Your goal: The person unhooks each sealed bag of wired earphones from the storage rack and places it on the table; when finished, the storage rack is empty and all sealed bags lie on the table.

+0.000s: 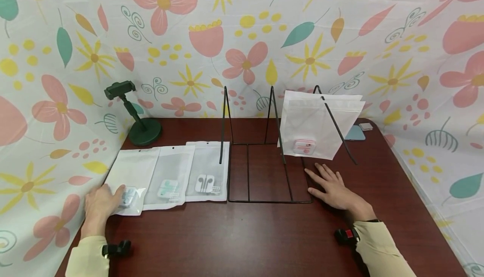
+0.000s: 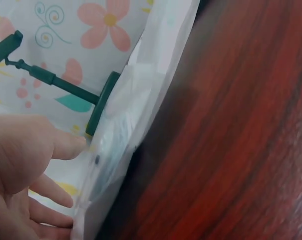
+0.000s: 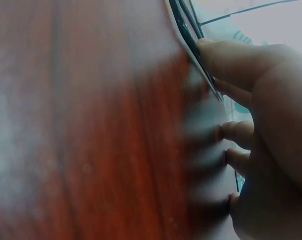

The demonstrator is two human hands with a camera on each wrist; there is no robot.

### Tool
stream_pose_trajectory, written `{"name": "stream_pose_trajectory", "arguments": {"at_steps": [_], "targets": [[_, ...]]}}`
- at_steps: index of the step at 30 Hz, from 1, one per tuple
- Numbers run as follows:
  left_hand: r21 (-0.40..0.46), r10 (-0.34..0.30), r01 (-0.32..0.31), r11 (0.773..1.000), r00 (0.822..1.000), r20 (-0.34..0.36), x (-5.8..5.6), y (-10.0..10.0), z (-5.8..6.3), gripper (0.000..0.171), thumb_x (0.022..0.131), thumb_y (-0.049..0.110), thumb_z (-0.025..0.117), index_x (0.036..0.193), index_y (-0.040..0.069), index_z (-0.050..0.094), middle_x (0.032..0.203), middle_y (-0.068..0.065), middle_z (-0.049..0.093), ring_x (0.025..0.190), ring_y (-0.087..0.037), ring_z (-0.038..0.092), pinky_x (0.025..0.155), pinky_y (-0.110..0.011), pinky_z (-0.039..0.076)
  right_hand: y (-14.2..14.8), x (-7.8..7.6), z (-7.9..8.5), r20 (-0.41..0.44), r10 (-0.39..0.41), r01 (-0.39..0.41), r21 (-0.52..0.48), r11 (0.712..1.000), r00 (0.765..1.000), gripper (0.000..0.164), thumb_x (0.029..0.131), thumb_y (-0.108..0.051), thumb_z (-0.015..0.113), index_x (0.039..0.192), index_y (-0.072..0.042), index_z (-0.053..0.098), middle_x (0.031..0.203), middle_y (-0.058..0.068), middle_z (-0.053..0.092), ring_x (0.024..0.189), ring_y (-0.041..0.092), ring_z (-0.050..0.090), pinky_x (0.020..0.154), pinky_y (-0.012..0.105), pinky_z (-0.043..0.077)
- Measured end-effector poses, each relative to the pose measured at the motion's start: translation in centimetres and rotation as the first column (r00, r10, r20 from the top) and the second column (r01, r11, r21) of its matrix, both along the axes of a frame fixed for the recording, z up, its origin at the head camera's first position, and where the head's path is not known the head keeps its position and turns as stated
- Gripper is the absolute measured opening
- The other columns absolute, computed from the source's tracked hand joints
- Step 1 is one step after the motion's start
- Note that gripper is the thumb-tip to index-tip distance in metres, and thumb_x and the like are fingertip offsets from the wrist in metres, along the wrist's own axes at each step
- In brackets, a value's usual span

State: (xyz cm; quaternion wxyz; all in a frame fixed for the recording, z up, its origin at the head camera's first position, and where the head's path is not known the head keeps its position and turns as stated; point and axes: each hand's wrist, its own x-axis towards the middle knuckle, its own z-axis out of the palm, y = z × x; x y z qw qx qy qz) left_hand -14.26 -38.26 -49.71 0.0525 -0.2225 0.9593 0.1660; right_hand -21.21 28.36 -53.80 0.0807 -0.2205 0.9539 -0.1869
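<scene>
My left hand [image 1: 101, 204] rests at the left edge of the leftmost white zip pouch [image 1: 137, 163], thumb stretched over its lower part beside an earphone case [image 1: 128, 197]. Thumb and fingers stay apart in the left wrist view, touching the pouch [image 2: 111, 145]. Two more pouches overlap to its right: one with a pale green earphone case [image 1: 168, 188], one with white earphones [image 1: 205, 183]. My right hand [image 1: 334, 188] lies palm down with spread fingers on the table, by the right front corner of a black wire rack [image 1: 270, 202]. Its thumb [image 3: 225, 62] is at the rack's wire.
White pouches [image 1: 321, 119] stand in the rack's right slot, the front one with a pink earphone case [image 1: 304, 146]. A dark green stand [image 1: 145, 132] is at the back left. A blue flat item [image 1: 355, 133] and small white item [image 1: 365, 126] lie at the back right.
</scene>
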Motion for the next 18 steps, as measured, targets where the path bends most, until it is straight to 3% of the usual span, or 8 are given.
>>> {"name": "stream_pose_trajectory", "arguments": {"at_steps": [7,11,18], "targets": [[0.015,-0.012,0.013,1.0,0.997,-0.077,0.1,1.0,0.9,0.078,0.091,0.046,0.043,0.127,-0.023,0.032,0.127,-0.042,0.029,0.114,-0.056,0.029,0.096,-0.061,0.025,-0.1,0.0,0.0,-0.004,-0.001,0.001,0.005,1.0,1.0,0.063,0.09,-0.048,0.049,0.144,-0.022,0.029,0.15,0.021,0.014,0.136,0.044,0.008,0.099,0.068,0.005],[0.041,-0.054,0.061,0.997,0.987,-0.151,0.0,1.8,1.4,0.075,0.091,0.044,0.044,0.128,-0.021,0.034,0.131,-0.041,0.029,0.118,-0.054,0.029,0.097,-0.061,0.025,-0.1,0.1,0.2,-0.016,-0.001,0.001,-0.002,1.0,1.0,0.062,0.09,-0.046,0.05,0.144,-0.021,0.031,0.149,0.022,0.015,0.135,0.045,0.01,0.099,0.068,0.006],[0.056,-0.133,0.161,0.985,0.932,-0.337,-0.6,3.6,1.5,0.058,0.091,0.033,0.051,0.126,-0.013,0.042,0.13,-0.034,0.038,0.117,-0.05,0.036,0.095,-0.06,0.03,-0.2,0.1,0.3,-0.009,0.003,-0.003,-0.005,1.0,1.0,0.062,0.09,-0.045,0.051,0.144,-0.021,0.03,0.149,0.022,0.014,0.135,0.046,0.01,0.099,0.068,0.007]]}}
